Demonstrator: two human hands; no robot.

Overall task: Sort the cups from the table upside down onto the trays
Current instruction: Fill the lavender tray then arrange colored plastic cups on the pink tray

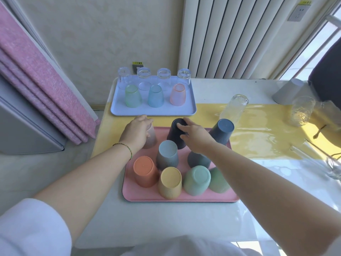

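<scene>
left hand (137, 131) wraps the pink cup (151, 138); right hand (193, 134) grips the black cup (176, 134) on the pink tray (144, 195).

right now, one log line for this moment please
left hand on pink cup | right hand on black cup | both upside down, pink tray | two glasses untrayed

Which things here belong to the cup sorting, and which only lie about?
Job: pink tray, blue tray, dark cup under right hand, pink cup under left hand, loose glass.
Lying about: pink curtain, wall socket.
</scene>
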